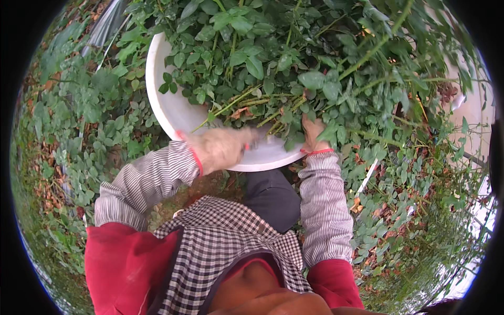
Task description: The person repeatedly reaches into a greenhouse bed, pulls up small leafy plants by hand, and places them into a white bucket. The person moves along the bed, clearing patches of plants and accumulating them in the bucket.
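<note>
Before me is a large white plastic basin (155, 78), heaped with cut leafy stems (252, 59) that look like rose, some of them thorny. The bare cut ends point towards me near the basin's front rim. My left hand (220, 147), blurred by motion, is over the front left rim, close to the stem ends. A small dark and red thing shows at its fingers, too blurred to name. My right hand (314, 134) is at the front right rim among the leaves. Foliage hides its fingertips, so its grip does not show.
Low leafy plants (114, 106) and dry fallen leaves (55, 181) surround the basin. A thick thorny stem (374, 51) arches across the upper right. A white strip (367, 177) slants through the plants on the right. My bent knee (271, 201) is just below the basin's front rim.
</note>
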Tool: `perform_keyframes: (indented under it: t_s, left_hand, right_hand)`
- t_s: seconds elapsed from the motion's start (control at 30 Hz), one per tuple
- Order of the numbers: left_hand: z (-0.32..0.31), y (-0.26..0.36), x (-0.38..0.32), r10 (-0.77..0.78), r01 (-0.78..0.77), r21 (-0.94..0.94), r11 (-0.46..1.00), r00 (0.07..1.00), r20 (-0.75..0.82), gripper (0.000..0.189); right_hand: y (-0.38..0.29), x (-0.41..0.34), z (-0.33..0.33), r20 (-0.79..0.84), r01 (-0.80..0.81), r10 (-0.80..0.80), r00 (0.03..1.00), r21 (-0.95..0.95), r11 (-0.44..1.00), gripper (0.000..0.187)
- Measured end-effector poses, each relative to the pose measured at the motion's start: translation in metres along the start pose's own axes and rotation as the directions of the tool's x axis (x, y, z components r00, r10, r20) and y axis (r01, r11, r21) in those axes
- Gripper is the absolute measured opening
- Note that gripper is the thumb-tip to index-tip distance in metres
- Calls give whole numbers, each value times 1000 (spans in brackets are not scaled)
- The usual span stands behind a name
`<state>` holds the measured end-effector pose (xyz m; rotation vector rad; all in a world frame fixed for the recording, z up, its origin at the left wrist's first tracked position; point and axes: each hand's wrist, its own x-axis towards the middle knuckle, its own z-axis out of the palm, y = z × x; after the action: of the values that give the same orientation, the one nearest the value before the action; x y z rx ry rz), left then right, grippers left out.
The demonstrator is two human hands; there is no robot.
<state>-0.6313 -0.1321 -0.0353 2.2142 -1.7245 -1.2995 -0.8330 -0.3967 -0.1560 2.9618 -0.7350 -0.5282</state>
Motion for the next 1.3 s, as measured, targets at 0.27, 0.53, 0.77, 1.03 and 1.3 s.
perform_keyframes:
  t_s: [0.27,0.53,0.77,1.03,1.3]
  left_hand:
    - [11,-27,84,-64,98,129,987,968,-244,48]
    - [23,-27,91,-264,94,415,905,890,373,55]
    - [-99,47,18,56,-22,158,987,976,-212,40]
    - [-118,115,138,253,-203,152,967,724,-642,31]
    - [-115,124,177,121,-123,32,992,841,-527,28]
  right_hand:
    - [-65,-12,-36,-52,-156,216,975,535,831,58]
    - [-93,68,-2,-239,-199,269,933,280,939,55]
    - [-88,65,-52,-107,-216,333,937,571,792,42]
    - [-38,-108,-134,540,-305,611,578,838,-453,29]
    - [38,-1,-121,41,129,594,803,962,-241,30]
